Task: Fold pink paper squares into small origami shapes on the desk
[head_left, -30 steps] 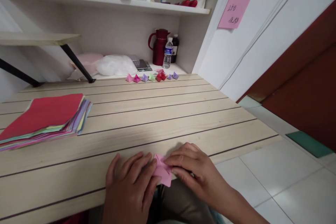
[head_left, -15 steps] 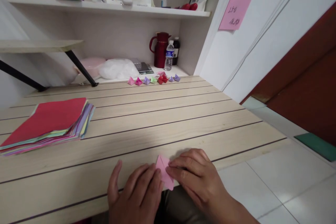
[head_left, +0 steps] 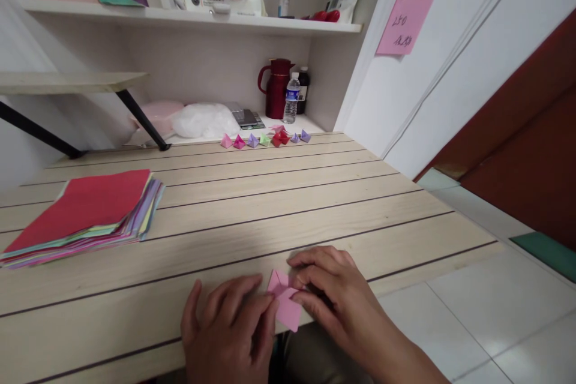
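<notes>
A small piece of pink origami paper (head_left: 287, 310), folded with crease lines on it, lies at the table's front edge. My left hand (head_left: 234, 327) has its thumb and index finger at the paper's left edge, holding it, while the little finger sticks out to the side. On the other side my right hand (head_left: 335, 291) pinches the right edge of the paper between thumb and fingers, where a flap is partly lifted. The fingers cover part of both edges.
A stack of coloured paper (head_left: 85, 210), red on top, lies at left on the wooden table (head_left: 252, 204). Several small folded paper pieces (head_left: 252, 141) line the back edge. Behind them stand a red jug (head_left: 278, 90) and a water bottle (head_left: 291, 99).
My right thumb has moved down along the paper's right edge and a flap now shows raised. The left fingers have bent and drawn back slightly. The view has shifted a little.
</notes>
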{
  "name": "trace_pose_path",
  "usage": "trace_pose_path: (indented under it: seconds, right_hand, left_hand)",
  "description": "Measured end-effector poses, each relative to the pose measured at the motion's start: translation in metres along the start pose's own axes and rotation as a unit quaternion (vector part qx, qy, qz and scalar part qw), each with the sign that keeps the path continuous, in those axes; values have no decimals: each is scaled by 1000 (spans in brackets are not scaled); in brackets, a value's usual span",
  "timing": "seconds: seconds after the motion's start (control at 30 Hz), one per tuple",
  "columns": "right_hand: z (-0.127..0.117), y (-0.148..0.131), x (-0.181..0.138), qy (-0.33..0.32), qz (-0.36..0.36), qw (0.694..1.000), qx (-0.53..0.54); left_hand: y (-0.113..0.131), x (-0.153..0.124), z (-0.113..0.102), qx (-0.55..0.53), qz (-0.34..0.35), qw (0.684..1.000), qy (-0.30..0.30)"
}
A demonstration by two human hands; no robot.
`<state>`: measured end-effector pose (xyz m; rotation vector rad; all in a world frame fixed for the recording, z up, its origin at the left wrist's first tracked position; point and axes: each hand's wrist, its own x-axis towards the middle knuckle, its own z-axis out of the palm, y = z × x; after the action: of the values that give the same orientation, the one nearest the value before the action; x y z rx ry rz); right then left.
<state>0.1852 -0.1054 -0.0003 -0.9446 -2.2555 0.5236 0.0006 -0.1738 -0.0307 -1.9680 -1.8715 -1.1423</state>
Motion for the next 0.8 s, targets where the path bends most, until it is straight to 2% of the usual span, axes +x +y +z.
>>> trace_pose_path:
  seconds: [0.13,0.27,0.4,0.5,0.57,0.7,0.8]
  right_hand:
    - [2,0,0,3,21,1000,14]
    - [4,2,-1,26,16,1000,7]
    - [4,6,-5,18,-38,999,-23]
    - [4,9,-10,31,-90,995,-34]
    - [6,9,-12,46,-98,993,-35]
    - [8,5,-12,51,-49,997,-25]
    - [8,2,-8,48,4,998,-27]
  left_hand:
    - [2,3,0,-20,-42,999,-12]
    - [-5,1,-1,-10,-18,1000,-12]
    - [-7,-4,1,19,46,999,21]
    - [-2,-6,2,35,51,997,55]
    - [2,-6,1,29,46,997,47]
    - [1,-2,-2,0,2,1000,-3]
    - [1,0,-2,24,-8,999,-22]
